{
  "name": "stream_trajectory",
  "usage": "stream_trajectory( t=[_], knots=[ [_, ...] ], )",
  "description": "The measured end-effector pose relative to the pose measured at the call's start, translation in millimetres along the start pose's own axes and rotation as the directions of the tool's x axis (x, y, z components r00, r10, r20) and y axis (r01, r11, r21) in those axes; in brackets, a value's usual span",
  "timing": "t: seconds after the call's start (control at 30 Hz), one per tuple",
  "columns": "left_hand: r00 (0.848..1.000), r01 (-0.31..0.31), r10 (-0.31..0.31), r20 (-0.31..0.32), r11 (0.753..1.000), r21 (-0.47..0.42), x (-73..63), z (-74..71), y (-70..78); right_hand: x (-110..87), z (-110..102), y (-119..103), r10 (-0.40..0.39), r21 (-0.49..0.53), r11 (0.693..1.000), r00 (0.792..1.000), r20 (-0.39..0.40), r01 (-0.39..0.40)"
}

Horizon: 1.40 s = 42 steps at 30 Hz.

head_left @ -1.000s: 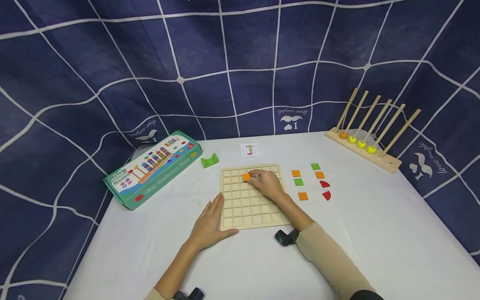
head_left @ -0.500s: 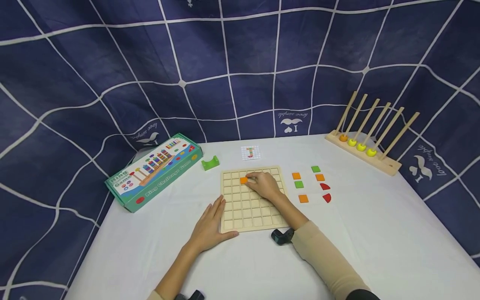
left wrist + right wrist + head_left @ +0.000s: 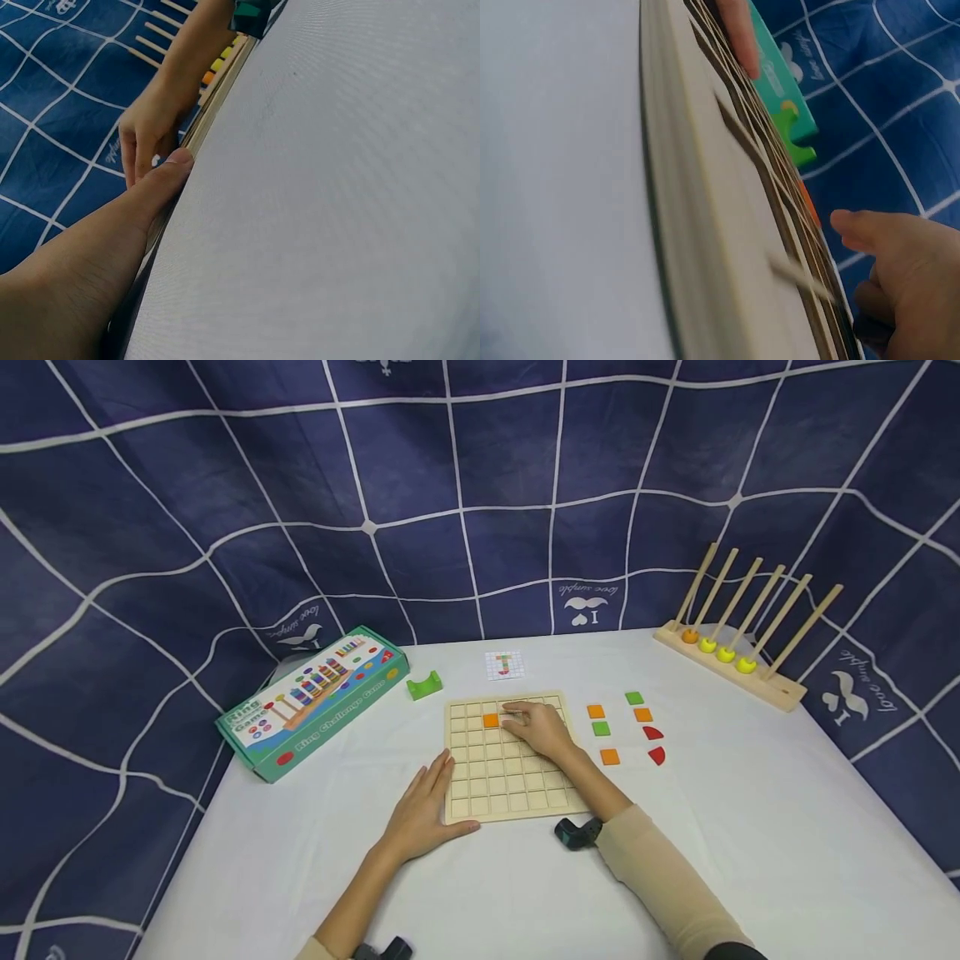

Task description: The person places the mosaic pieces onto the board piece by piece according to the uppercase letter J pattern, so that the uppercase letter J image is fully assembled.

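Note:
An orange square tile (image 3: 491, 720) lies in a cell of the wooden grid board (image 3: 498, 768), in the upper part. Just right of that tile is my right hand (image 3: 542, 731), over the board, with thumb and forefinger apart and no tile between them. In the right wrist view this hand (image 3: 911, 274) hovers near the orange tile's edge (image 3: 810, 204). My left hand (image 3: 422, 810) lies flat at the board's left side, fingers along the edge and thumb at the near corner. From the left wrist view, its thumb (image 3: 161, 180) touches the board's edge.
Right of the board lie orange tiles (image 3: 610, 757), green tiles (image 3: 601, 728) and red quarter-round tiles (image 3: 656, 756). A pattern card (image 3: 505, 665) and a green curved block (image 3: 425, 686) sit behind. A green box (image 3: 315, 702) is left; a peg rack (image 3: 731, 664) stands back right.
My right hand has set the orange tile down into a cell, let go and drawn slightly right. The left hand stays at the board's edge.

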<state>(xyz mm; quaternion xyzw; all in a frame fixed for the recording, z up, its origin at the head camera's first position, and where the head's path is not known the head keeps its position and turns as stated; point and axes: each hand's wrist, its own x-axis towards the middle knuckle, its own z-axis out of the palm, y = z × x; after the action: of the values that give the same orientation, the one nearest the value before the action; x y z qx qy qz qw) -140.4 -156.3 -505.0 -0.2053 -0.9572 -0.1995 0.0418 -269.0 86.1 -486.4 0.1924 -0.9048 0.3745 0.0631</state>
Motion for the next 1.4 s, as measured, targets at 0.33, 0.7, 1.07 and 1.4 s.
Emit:
stream_trajectory(
  t=[0.33, 0.7, 1.07, 1.4],
  knots=[
    [1.0, -0.011, 0.011, -0.015, 1.0, 0.004, 0.8, -1.6, -1.1, -20.4, -55, 30, -0.017, 0.042, 0.999, 0.996, -0.091, 0.021],
    [1.0, -0.018, 0.018, -0.008, 1.0, -0.004, 2.1, -3.7, -0.8, -54.0, -105, 64, 0.057, -0.035, 0.998, 0.992, -0.113, -0.061],
    [1.0, -0.009, 0.009, -0.002, 1.0, -0.011, 1.1, -1.1, -0.7, -68.1, -112, 85, 0.14, -0.193, 0.971, 0.99, -0.017, -0.14],
    [1.0, -0.024, 0.024, -0.006, 1.0, -0.001, 0.7, 0.3, -0.5, -73.8, -111, 88, 0.128, -0.215, 0.968, 0.992, -0.003, -0.126]
  ],
)
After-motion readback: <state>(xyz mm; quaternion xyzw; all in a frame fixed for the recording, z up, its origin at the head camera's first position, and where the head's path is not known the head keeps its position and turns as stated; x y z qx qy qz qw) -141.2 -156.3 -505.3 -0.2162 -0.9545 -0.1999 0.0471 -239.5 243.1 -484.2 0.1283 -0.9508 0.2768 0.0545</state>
